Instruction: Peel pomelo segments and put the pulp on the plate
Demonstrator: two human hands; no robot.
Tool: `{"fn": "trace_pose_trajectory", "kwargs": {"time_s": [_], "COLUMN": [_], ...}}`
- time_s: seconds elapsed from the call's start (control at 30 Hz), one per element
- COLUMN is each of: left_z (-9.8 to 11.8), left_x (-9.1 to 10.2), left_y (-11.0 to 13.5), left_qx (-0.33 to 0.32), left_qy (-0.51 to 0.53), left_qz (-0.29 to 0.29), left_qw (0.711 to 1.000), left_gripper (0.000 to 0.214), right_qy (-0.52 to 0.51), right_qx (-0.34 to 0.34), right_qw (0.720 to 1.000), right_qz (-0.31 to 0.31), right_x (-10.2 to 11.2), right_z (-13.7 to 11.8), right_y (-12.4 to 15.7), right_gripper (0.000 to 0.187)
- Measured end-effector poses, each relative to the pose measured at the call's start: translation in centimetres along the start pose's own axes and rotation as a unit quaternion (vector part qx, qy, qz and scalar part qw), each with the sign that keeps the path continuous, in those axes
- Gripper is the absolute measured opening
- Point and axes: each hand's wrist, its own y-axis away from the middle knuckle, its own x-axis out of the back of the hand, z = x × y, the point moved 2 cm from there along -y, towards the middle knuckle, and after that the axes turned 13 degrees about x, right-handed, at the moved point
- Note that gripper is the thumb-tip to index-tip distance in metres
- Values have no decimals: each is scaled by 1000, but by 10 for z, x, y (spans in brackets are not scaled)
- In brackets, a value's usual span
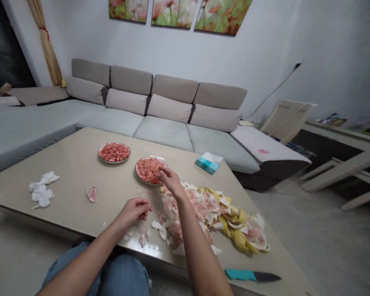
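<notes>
My right hand (172, 183) reaches over the right rim of the nearer plate (137, 174), fingers bent together; whatever they hold is too small to make out. Pink pomelo pulp (149, 169) in small pieces covers that plate. Closer to me, my left hand (137, 209) hovers above the table with its fingers curled closed, their contents hidden. A heap of pomelo peel and membrane (203, 207) lies beside and partly behind my right forearm. Left of my left hand, a single pomelo segment (91, 193) rests on the tabletop. White pith scraps (160, 230) are scattered near the front edge.
A second plate of pulp (114, 152) stands farther back. Crumpled tissues (43, 189) lie at the left, a blue tissue pack (209, 163) at the back right. A teal-handled knife (253, 276) lies at the near right edge. Behind the table (70, 164) is a grey sofa (163, 129).
</notes>
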Motion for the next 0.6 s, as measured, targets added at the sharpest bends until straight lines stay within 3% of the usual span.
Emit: {"fn": "trace_pose_trajectory", "kwargs": {"time_s": [0.1, 0.27, 0.37, 0.5, 0.6], "left_z": [0, -3, -5, 5, 25], "left_x": [0, 5, 10, 20, 30], "left_y": [-1, -4, -6, -11, -25], "left_qx": [-4, -22, -42, -89, -118], "left_qy": [-3, -21, -50, -101, -144], "left_qz": [11, 37, 67, 124, 165], "left_qw": [1000, 999, 996, 983, 969], "left_gripper": [34, 33, 31, 26, 23], "right_qy": [63, 167, 212, 237, 243], "right_qx": [27, 81, 127, 178, 218], "right_qw": [997, 976, 957, 946, 940], "right_qz": [34, 116, 150, 133, 95], "right_x": [13, 38, 39, 28, 22], "right_z": [5, 29, 41, 47, 43], "right_y": [-6, 44, 68, 78, 81], "right_gripper": [21, 30, 33, 28, 23]}}
